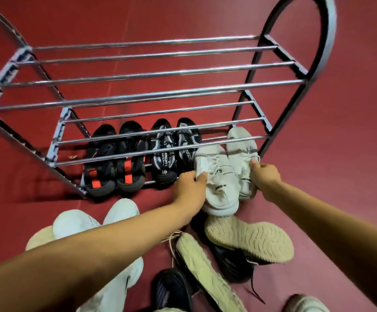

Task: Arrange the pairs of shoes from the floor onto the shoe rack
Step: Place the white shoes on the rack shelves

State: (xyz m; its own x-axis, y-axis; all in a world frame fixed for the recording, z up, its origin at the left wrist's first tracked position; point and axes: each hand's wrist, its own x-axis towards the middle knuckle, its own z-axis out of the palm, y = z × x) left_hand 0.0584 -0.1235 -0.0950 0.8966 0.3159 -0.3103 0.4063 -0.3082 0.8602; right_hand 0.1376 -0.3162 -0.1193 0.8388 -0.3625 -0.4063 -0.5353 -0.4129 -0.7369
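A metal shoe rack (pixel 151 95) with chrome bars stands on the red floor. On its lowest tier sit a black pair with red patches (pixel 115 161) and a black-and-white knit pair (pixel 174 152). My left hand (pixel 190 185) grips the left shoe of a white pair (pixel 219 181) at the rack's right end. My right hand (pixel 265 173) grips the right white shoe (pixel 242 154), whose toe reaches under the bars. Both white shoes are partly on the lowest tier, heels toward me.
Loose shoes lie on the floor near me: a white pair (pixel 88 224) at left, two overturned shoes with tan soles (pixel 250 237), and dark shoes (pixel 174 289) at the bottom. The upper tiers hold nothing. Red floor spreads on both sides of the rack.
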